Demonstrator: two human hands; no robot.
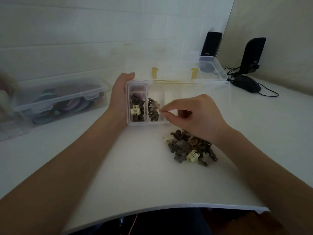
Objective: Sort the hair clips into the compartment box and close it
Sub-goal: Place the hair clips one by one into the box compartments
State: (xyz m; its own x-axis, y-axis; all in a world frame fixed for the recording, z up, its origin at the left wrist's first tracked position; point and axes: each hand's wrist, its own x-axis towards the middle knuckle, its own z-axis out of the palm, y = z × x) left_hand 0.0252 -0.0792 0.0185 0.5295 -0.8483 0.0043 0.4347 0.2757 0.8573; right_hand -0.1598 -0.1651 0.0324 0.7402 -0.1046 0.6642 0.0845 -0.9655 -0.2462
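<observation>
White desk (135,167), near edge first: loose pile of hair clips (190,147) sits at about 4 o'clock from the compartment box (203,92), just beside its front wall, likely so each pick is a short hop. Clips are small claw and flower shapes, mostly dark brown and grey-brown, a few cream. Right hand (191,116) is over the box's front edge, thumb and forefinger closed in a pinch on one pale greyish clip (160,111) above the second compartment from the left; other fingers loosely curled. Left hand (118,97) wraps the box's left end at 9 o'clock, thumb on the far corner, probably bracing it against sliding. Two left compartments part-filled, the rest look bare. Clear lid (169,72) stands open at 12 o'clock, yellow latches (155,72) showing. Sorting is well short of done; closing comes later.
</observation>
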